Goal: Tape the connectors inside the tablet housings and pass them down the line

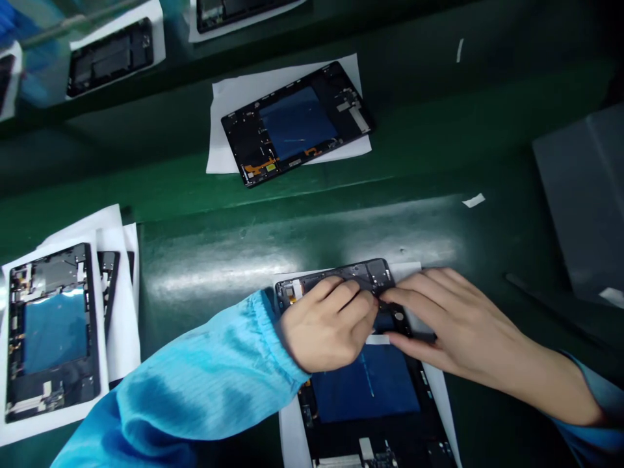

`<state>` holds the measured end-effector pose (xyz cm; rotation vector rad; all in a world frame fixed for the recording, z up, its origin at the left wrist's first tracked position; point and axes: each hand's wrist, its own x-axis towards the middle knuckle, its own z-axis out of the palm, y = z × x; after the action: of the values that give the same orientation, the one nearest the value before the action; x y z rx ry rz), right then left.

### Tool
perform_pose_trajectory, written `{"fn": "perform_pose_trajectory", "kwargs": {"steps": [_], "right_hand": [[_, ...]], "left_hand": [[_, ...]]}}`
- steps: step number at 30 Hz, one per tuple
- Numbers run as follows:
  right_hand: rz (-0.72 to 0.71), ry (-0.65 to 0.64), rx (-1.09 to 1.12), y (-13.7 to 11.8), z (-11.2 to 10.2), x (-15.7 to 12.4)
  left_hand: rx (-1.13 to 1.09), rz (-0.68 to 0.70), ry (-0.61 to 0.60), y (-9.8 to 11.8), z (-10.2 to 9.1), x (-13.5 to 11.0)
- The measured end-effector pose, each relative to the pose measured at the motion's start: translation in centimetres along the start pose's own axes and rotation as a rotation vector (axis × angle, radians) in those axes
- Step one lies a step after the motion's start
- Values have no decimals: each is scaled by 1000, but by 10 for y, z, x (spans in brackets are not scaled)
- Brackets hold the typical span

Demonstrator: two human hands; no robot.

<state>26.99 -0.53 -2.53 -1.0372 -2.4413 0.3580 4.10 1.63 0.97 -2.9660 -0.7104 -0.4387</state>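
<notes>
Though half under left hand [324,325] and right hand [458,325], apparently touching, tablet [370,383] lengthwise away.

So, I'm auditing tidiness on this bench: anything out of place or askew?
A small white scrap lies loose on the green surface. The far tablet sits skewed on its white sheet, one corner overhanging. Nothing looks damaged.

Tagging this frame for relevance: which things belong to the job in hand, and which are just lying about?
In hand:
- left hand
- right hand
- open tablet under both hands
- white sheet beneath it

Lying about:
- second tablet, farther away on its own sheet
- stack of tablets at left
- tablets at top left
- white scrap
- grey panel at right
</notes>
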Motion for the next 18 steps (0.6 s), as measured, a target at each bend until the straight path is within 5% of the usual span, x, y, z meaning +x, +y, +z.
{"fn": "perform_pose_trajectory", "kwargs": {"steps": [18], "right_hand": [[-30,15,78,2,-2,-3]], "left_hand": [[-98,-34,-57,-2,3,-2]]}}
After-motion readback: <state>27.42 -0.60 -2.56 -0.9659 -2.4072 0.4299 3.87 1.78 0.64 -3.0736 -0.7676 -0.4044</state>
